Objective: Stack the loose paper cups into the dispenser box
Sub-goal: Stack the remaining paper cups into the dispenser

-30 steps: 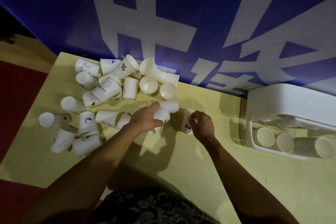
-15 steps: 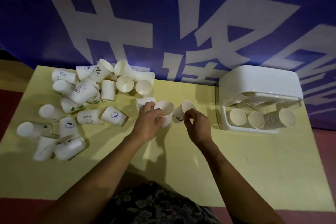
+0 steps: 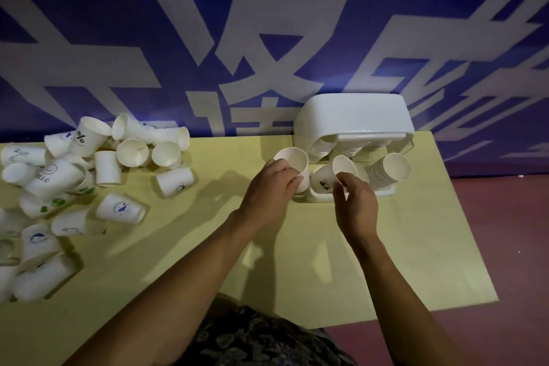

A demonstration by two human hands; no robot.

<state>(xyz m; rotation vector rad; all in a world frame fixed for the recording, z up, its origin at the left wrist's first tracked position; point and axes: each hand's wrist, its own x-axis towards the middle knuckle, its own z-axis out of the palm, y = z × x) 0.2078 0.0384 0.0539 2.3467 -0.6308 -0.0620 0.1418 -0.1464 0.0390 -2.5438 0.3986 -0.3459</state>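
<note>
step: I'm loading dispenser box (image 3: 353, 119) | L hand (image 3: 271, 190) grips cup (image 3: 292, 165), R hand (image 3: 355, 202) pinches 2nd cup (image 3: 341, 171) | next: nest onto stack (image 3: 389, 171), prob needs rims aligned

Far left of the left hand (image 3: 269, 187), loose paper cups (image 3: 9, 246) run off the frame's edge. Cup stacks inside the dispenser box (image 3: 353, 116) are partly hidden behind both hands.
</note>
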